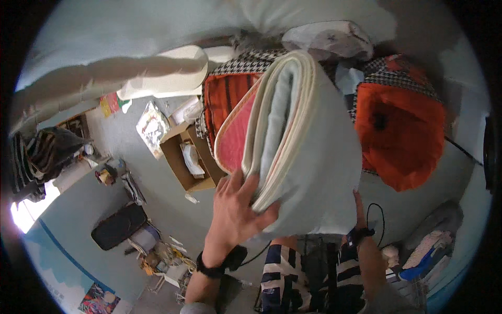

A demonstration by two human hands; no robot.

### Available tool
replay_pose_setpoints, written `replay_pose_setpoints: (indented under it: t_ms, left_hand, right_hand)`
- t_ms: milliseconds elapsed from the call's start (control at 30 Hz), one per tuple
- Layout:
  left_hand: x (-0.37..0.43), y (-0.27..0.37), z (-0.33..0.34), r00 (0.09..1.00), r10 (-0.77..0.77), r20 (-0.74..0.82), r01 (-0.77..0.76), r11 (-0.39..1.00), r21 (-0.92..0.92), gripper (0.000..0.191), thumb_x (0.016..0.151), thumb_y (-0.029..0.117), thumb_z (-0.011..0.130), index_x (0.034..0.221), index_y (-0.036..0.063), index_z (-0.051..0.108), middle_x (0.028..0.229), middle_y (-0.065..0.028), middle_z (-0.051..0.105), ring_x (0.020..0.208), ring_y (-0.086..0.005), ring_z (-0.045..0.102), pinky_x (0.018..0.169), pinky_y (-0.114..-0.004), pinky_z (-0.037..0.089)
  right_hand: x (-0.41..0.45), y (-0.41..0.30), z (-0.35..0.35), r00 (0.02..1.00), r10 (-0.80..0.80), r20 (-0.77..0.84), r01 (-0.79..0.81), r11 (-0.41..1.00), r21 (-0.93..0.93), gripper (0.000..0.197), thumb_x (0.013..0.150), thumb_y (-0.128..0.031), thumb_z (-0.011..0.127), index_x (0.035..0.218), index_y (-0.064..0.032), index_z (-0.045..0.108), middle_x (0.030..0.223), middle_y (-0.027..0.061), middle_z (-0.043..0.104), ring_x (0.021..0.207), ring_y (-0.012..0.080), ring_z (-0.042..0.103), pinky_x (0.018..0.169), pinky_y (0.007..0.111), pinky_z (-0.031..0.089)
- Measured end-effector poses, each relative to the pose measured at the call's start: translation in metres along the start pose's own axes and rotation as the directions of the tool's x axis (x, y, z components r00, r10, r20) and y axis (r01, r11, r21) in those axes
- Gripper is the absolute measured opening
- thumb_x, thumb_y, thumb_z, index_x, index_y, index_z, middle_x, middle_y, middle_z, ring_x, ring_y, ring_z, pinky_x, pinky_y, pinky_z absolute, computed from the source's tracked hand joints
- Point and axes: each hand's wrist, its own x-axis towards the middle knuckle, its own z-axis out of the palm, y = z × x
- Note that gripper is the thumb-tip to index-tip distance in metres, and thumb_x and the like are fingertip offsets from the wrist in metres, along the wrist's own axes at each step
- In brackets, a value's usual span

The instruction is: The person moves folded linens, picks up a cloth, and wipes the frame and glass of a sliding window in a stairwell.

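A thick folded fabric mat point(325, 157) is upright before me, pale grey outside, with cream bound edges. One pink face shows at its left, and its layers stand slightly apart at the top. My left hand point(239, 214) grips its lower left edge, fingers across the layers and thumb on the near side. At the lower right edge is my right hand point(359, 210); one finger lies along the fabric, and the rest is hidden behind it. Both wrists wear dark bands.
Behind the mat are an orange-lined houndstooth bag point(231, 92) and an orange bag point(400, 129). An open cardboard box point(176, 157) sits left on the floor. Further left are a black case point(119, 225) and piled clothes point(43, 153). A dark cable point(376, 206) curves near my right hand.
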Motion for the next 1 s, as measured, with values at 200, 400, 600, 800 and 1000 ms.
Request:
replay_pose_setpoints:
  t_ms: [200,400,600,800,1000]
  left_hand:
    - [-0.071,0.081,-0.034,0.993,-0.112,0.027,0.114,0.986,-0.118,0.055,0.069,0.026,0.073,0.114,-0.0026,0.063,0.113,-0.0241,0.059,0.097,-0.0456,0.055,0.087,-0.048,0.046]
    - [-0.148,0.184,-0.053,0.961,-0.185,-0.207,0.126,0.955,-0.269,0.069,0.076,0.045,0.070,0.122,-0.0051,0.059,0.123,-0.0273,0.054,0.108,-0.0430,0.055,0.091,-0.047,0.045]
    - [-0.169,0.334,-0.068,0.963,0.241,-0.120,-0.243,0.970,-0.005,0.057,0.069,0.033,0.074,0.114,-0.0015,0.065,0.104,-0.0215,0.058,0.094,-0.0400,0.057,0.079,-0.047,0.045]
    - [-0.218,0.421,-0.040,0.803,0.573,-0.161,-0.584,0.812,-0.022,0.052,0.068,0.034,0.078,0.106,0.0015,0.064,0.095,-0.0176,0.055,0.087,-0.0354,0.056,0.076,-0.044,0.044]
    - [-0.282,0.446,-0.010,0.569,0.792,-0.222,-0.822,0.544,-0.166,0.059,0.066,0.035,0.079,0.113,0.0046,0.060,0.107,-0.0162,0.051,0.090,-0.0341,0.058,0.079,-0.043,0.044]
  right_hand:
    - [-0.061,-0.043,-0.023,0.973,-0.222,0.060,0.229,0.958,-0.171,0.068,0.097,-0.029,0.051,0.157,-0.0078,0.026,0.153,0.0149,0.039,0.137,0.0285,0.039,0.112,0.039,0.032]
    - [-0.141,-0.148,-0.009,0.973,-0.078,0.215,0.096,0.993,-0.074,0.068,0.096,-0.034,0.054,0.154,-0.0081,0.031,0.152,0.0129,0.040,0.134,0.0259,0.041,0.112,0.038,0.033]
    - [-0.313,-0.235,-0.072,0.998,0.008,0.068,-0.019,0.986,0.168,0.071,0.092,-0.060,0.055,0.143,-0.0111,0.047,0.135,0.0088,0.055,0.119,0.0263,0.054,0.097,0.040,0.046]
    - [-0.467,-0.200,-0.168,0.944,-0.317,-0.087,0.329,0.909,0.255,0.067,0.094,-0.057,0.053,0.140,-0.0082,0.050,0.132,0.0085,0.056,0.114,0.0265,0.055,0.095,0.041,0.047]
    - [-0.578,-0.076,-0.228,0.865,-0.406,-0.296,0.480,0.842,0.248,0.066,0.095,-0.056,0.053,0.138,-0.0076,0.051,0.132,0.0088,0.056,0.113,0.0257,0.055,0.095,0.040,0.047]
